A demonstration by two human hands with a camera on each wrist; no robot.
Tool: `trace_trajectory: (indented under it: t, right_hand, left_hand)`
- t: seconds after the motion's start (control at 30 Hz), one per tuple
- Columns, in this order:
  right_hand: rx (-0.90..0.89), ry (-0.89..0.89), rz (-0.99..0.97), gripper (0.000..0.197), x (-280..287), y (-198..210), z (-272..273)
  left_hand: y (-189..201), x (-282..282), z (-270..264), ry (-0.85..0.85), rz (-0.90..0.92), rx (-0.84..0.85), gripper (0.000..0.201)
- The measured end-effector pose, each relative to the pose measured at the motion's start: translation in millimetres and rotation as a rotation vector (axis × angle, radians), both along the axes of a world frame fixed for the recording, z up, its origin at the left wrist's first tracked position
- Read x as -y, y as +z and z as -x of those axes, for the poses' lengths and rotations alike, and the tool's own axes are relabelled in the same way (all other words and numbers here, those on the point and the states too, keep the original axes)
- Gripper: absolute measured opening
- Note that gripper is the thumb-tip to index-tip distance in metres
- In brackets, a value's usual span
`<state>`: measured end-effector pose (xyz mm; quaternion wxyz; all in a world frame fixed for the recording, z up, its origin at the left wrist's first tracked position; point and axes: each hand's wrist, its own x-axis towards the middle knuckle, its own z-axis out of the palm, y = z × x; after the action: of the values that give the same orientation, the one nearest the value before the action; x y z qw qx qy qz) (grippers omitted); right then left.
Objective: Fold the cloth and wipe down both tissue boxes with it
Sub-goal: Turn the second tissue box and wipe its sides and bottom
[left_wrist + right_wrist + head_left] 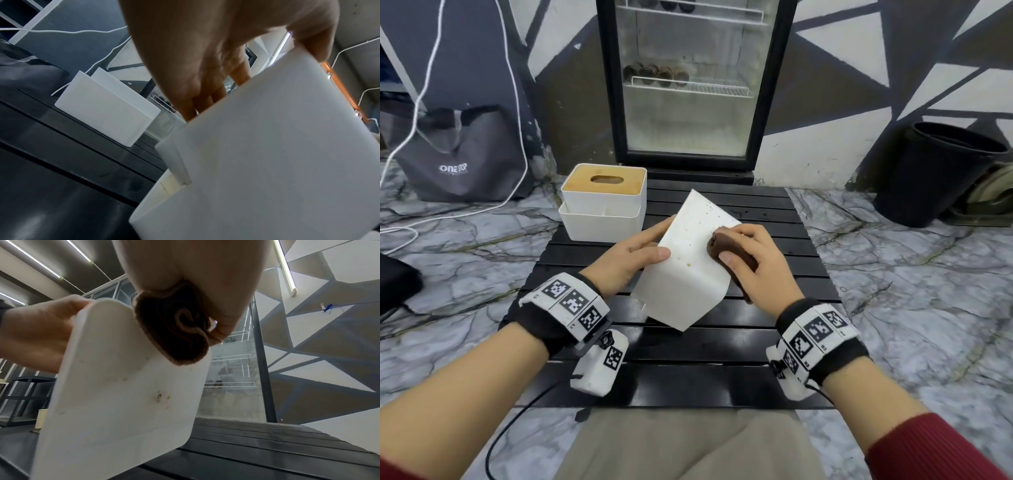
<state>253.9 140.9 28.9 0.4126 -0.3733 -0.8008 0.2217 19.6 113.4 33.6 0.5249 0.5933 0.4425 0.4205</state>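
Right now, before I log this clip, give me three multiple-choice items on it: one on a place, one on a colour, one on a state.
1. Where does the wooden-lidded tissue box stand?
A. on the floor
B. at the slatted table's far left
C. inside the fridge

2. What colour is the folded cloth?
A. brown
B. blue
C. white

3. How is the white tissue box placed?
A. flat and untouched
B. stacked on the other box
C. tilted, held by the left hand

Answers:
1 B, it sits at the far left corner.
2 A, the right hand presses a brown wad on the box.
3 C, its speckled face is turned up at an angle in the left hand's grip.
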Motion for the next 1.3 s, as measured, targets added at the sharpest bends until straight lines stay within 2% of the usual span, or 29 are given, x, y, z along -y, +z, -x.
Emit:
trace_trajectory:
  t: [0.13,0.3,0.43,0.63,0.83,0.97,1.03,1.17,1.3]
  right_hand:
    - [0.001,-0.061,0.006,0.032,-18.6,-0.1,-2.7]
    - [0.0,-0.125,0.036,0.032,-37.9,-0.1,-4.6]
    - [0.007,-0.155,0.073,0.033,-49.2,-0.5,-5.3]
    - [0.003,-0.194,0.156,0.031,-58.5,1.2,-8.0]
    - [0.144,-0.239,0.253,0.032,-65.6,6.5,-16.7]
    - [0.224,-0.357,0.186,0.034,-58.1,9.5,-21.1]
    - [0.185,-0.362,0.12,0.035,-44.8,11.0,-19.3]
    - [0.123,-0.226,-0.036,0.034,-2.8,22.7,-4.4]
    - [0.237,-0.124,-0.139,0.04,35.1,27.3,12.6]
  left_hand:
    - [0.2,-4.6,0.7,-0.038,0.018,-0.004,0.074]
    - [3.2,-7.3,-1.3,-0.074,0.012,-0.01,0.062]
    - [4.0,-10.3,-1.1,-0.077,0.014,-0.024,0.063]
    - [7.1,-10.1,-2.4,-0.082,0.034,-0.013,0.054]
    - [12.1,-6.9,-9.2,-0.066,0.039,-0.038,0.053]
    - [15.8,-4.6,-13.0,-0.043,0.047,-0.038,0.056]
    - [17.1,-3.3,-15.0,-0.041,0.044,-0.052,0.057]
    - [17.7,-2.7,-16.9,-0.037,0.043,-0.073,0.052]
    - [20.4,-0.3,-20.9,-0.009,0.029,-0.087,0.052]
